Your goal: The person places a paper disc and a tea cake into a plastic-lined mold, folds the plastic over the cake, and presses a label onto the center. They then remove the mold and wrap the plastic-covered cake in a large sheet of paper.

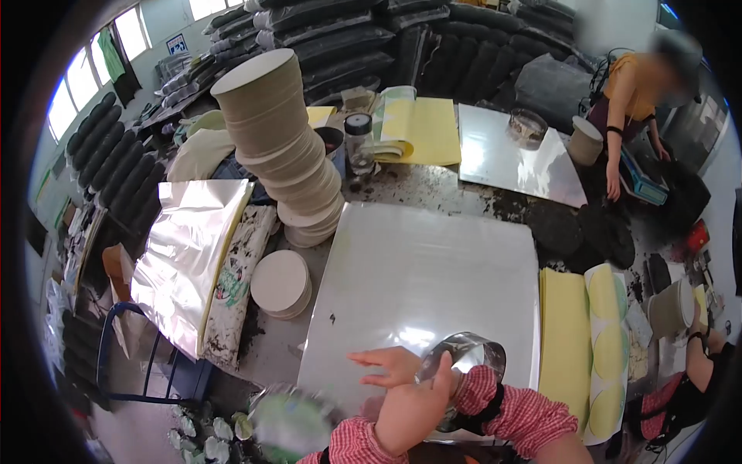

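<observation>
My right hand point(390, 365) reaches leftward over the white sheet point(410, 267), its fingers stretched out and nothing in them. Crossing in front of it is my left hand point(417, 404), with one digit pointing up and the other fingers mostly hidden. Behind my wrists stands a shiny metal ring point(491, 352), partly covered by my right sleeve. Left of my left sleeve, a round pale green disc point(294, 424) in clear film is smeared by motion, apart from both hands.
A tall leaning stack of pale round discs point(270, 116) rises beyond a short disc stack point(280, 284). Silvery sheets point(189, 255) lie left, yellow sheets point(563, 340) right. A jar point(359, 143) stands behind. One co-worker point(634, 93) works at far right; another person's arm point(699, 359) shows below.
</observation>
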A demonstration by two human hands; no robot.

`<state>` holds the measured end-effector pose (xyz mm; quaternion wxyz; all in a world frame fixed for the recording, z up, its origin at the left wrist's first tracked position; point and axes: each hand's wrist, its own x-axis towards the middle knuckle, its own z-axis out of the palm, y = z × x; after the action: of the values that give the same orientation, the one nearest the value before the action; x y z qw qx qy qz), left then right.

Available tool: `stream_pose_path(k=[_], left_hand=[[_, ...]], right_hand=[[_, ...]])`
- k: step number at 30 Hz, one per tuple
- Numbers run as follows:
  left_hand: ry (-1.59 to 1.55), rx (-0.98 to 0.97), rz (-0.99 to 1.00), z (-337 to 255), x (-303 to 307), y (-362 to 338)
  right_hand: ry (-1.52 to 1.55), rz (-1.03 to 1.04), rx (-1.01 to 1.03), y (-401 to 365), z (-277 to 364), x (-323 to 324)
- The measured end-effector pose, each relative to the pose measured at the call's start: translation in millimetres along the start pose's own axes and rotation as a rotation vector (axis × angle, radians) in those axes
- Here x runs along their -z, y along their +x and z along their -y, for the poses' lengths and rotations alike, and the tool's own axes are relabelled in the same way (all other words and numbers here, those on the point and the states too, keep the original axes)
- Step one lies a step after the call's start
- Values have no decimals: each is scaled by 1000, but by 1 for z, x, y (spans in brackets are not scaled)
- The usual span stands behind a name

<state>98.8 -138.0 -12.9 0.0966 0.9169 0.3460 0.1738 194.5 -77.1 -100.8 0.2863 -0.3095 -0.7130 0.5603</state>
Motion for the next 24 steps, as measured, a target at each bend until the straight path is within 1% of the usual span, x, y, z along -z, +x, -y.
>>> stream_pose_path(k=[1,2,3,4,5,6,7,8,9,10,11,12,13,14,16,18,19,21,22,24], left_hand=[[24,88,5,9,-3,-8],[46,175,5,18,-4,-15],[-125,318,55,26,0,-20],[-284,388,48,39,1,-24],[-448,461,40,57,-1,-29],[-711,554,74,80,-8,-40],[-975,648,106,106,-14,-54],[-797,534,131,132,-8,-66],[-630,366,202,151,11,-72],[-424,136,299,175,22,-81],[-361,61,406,189,28,-91],[-293,-19,509,197,30,-97],[-295,-23,514,198,28,-98],[-329,-28,494,200,26,-98],[-367,-40,482,205,21,-100],[-316,-99,516,208,16,-103],[-322,-103,516,198,27,-98],[-111,-170,10,169,64,-82],[-117,-165,12,172,64,-81],[-382,56,333,183,62,-84]], right_hand=[[-188,-130,127,-6,-11,3],[-226,-210,77,-21,-42,9],[-314,-113,-103,-30,-23,23],[-396,-13,-285,-35,6,38],[-515,8,-319,-44,19,40],[-631,37,-354,-54,28,38],[-725,-34,-309,-69,31,33],[-714,-25,-320,-84,32,33],[-810,-181,-146,-100,33,34],[-900,-340,30,-114,34,33],[-894,-341,18,-128,35,29],[-909,-443,-64,-141,36,22],[-923,-545,-144,-148,35,13],[-922,-548,-147,-152,30,3],[-568,-628,-314,-154,18,-15],[-605,-620,-304,-151,16,-21],[-642,-608,-281,-149,16,-22],[-634,-619,-280,-144,18,-21],[-622,-622,-275,-143,19,-22],[-606,-628,-241,-145,12,-23]])
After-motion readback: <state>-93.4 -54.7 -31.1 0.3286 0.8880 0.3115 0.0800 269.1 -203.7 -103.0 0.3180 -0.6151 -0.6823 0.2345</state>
